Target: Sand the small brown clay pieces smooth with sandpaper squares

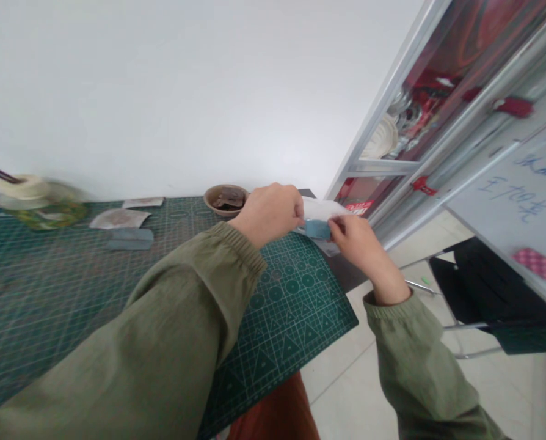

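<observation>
My left hand (273,211) is closed at the far right corner of the green cutting mat (295,293), its fingers pinched at one end of a small light blue strip (317,229). At the other end, the thumb and fingers of my right hand (353,235) are pinched on it too. Directly behind the strip is a white sheet or packet (321,208); whether my fingers also grip it I cannot tell. Just left of my left hand stands a small bowl (209,198) with dark brown pieces (231,197) in it.
On the mat's left lie a grey-blue strip (130,239) and whitish stained pieces (120,218). A jar (48,205) with a dark stick stands at the back left. A glass-fronted cabinet (387,165) rises at the right, with a black folding chair (460,287) below.
</observation>
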`<state>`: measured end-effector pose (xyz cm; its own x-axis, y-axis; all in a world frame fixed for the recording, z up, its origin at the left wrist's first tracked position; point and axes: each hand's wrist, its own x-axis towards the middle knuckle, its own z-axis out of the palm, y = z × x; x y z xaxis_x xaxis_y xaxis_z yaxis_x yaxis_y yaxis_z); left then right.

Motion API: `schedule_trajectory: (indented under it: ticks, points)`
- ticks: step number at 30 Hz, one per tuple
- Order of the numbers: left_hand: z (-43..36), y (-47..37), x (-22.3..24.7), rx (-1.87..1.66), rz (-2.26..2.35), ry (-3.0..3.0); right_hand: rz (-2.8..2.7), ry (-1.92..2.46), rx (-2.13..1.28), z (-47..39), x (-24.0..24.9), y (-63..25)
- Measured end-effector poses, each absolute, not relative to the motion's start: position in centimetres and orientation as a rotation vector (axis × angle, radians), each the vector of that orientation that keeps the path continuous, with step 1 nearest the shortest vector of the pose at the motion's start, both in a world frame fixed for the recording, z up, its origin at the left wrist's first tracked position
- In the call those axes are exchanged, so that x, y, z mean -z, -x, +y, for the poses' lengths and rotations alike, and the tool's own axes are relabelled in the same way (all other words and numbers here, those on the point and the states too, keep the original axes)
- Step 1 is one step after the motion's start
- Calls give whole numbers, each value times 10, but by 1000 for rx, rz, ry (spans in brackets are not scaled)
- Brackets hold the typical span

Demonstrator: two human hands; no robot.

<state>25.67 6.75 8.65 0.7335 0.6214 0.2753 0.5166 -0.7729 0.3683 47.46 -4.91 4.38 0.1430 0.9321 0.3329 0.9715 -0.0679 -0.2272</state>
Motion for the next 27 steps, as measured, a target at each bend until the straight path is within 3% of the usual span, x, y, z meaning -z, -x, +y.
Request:
schedule_trajectory:
  ticks: [8,27]
  points:
    - [66,-256,-89,-544,890,-2675,-1745,1999,29,-57,-48,-473]
    - [68,-255,-92,-528,930,-2660,-1501,1696,-607,-101,-59,-473]
